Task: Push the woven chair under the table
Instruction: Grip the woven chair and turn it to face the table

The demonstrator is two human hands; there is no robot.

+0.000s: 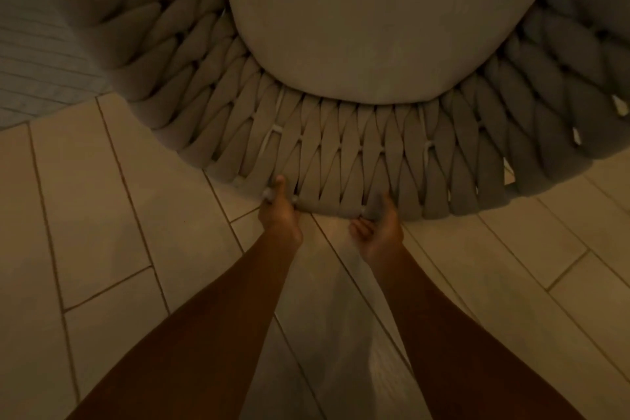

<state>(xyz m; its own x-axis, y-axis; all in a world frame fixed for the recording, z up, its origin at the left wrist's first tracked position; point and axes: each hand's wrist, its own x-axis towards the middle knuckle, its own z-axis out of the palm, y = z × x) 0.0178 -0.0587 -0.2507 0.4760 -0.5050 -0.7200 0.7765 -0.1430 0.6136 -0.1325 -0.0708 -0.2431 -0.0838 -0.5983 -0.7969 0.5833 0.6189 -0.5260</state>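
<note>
Woven chair [341, 147] on tiled floor [102, 215], curved back toward viewer, pale cushion [375, 17] inside. Left hand [278, 211] and right hand [378, 225] both clasp the back's top rim, thumbs on the weave.

**No readable text**

No words, labels, brands, numbers or signs can be read anywhere in the dim head view. Checked the woven chair [341, 147], its cushion [375, 17] and the floor tiles [102, 215]: all plain. A few small pale tabs [617, 106] show on the weave at the right edge; too small and blurred to tell if anything is printed on them.
</note>
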